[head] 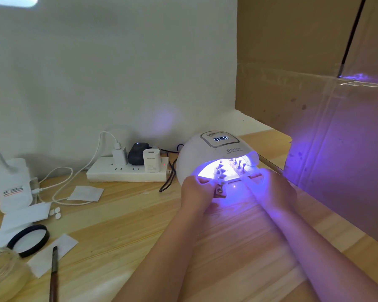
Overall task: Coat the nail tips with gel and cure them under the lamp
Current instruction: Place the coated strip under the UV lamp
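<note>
A white domed curing lamp (214,153) glows violet on the wooden table, its display lit. Two wooden holder strips carrying several nail tips on pegs reach into its mouth. My left hand (196,192) pinches the near end of the left strip (220,188). At the mouth's right side, my right hand (271,190) holds the right strip (243,171), whose near end is hidden by the fingers. A brush (54,273) and an open glass jar (6,273) lie at the near left, with the jar's black-rimmed lid (28,239) beside them.
A white power strip (127,171) with several chargers sits against the wall behind, cables trailing left. A white lamp base (13,184), paper wipes (85,194) and small white pads (55,212) are on the left. A cardboard box (327,101) walls the right side.
</note>
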Demonstrator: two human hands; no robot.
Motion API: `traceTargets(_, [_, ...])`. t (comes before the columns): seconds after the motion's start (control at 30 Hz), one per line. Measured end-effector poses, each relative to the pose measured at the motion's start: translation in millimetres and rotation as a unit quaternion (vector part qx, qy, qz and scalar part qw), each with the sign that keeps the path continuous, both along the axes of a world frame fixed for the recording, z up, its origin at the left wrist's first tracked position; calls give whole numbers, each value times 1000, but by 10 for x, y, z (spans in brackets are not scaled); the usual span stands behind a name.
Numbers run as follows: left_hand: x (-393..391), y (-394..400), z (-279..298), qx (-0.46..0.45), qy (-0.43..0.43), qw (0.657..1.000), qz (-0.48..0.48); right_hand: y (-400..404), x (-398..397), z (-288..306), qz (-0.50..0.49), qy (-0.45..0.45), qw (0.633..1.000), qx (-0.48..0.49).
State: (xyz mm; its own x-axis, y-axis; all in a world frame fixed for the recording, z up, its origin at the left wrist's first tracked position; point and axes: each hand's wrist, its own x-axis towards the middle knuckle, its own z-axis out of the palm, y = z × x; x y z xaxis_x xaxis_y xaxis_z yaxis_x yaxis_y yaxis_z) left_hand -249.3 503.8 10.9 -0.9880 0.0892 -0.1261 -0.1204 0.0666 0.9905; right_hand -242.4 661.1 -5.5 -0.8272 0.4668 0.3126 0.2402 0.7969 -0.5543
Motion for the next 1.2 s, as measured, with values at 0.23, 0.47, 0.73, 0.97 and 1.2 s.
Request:
traceTargets(0.23, [-146, 184, 132, 15, -54, 998, -9, 2, 74, -9, 80, 33, 996, -11])
traceTargets(0.47, [-224, 345, 59, 10, -71, 996, 55, -43, 116, -7, 151, -33, 987, 44])
traceTargets(0.73, [-265, 379, -18, 2, -56, 998, 29, -107, 47, -24, 141, -6, 989, 38])
traceTargets(0.97, [-31, 152, -3, -41, 27, 997, -59, -149, -48, -58, 76, 12, 988, 133])
traceTargets(1.2, [175, -245, -74, -144, 138, 978, -54, -153, -137, -64, 79, 6, 982, 170])
